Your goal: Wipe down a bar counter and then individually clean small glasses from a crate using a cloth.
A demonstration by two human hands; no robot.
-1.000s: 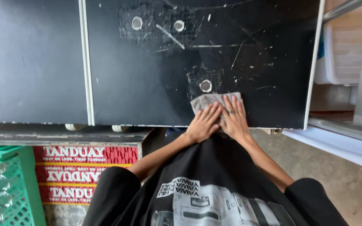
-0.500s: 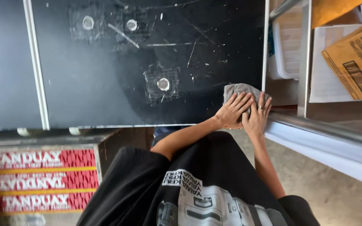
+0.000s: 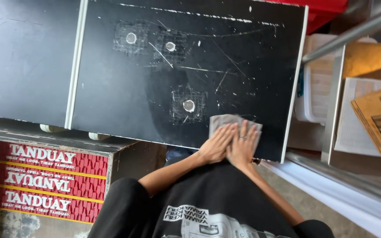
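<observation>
A black board [image 3: 199, 57] with white scratches and three round patched spots lies flat in front of me. A grey cloth [image 3: 225, 120] rests on its near edge, right of the lowest round spot [image 3: 189, 105]. My left hand [image 3: 215, 144] and my right hand [image 3: 244, 145] lie side by side, palms down, pressing on the cloth. A ring shows on a finger of my right hand. Most of the cloth is hidden under my fingers.
A second black board [image 3: 23, 57] adjoins on the left past a white strip [image 3: 75, 66]. A red printed crate [image 3: 49, 180] stands below left. On the right are a metal rail [image 3: 345, 35], a white plastic bin [image 3: 316, 83], papers and a cardboard box [image 3: 380, 119].
Both hands and the cloth slid right to the board's right edge, then back left toward the lowest round spot. The view shifted along with them.
</observation>
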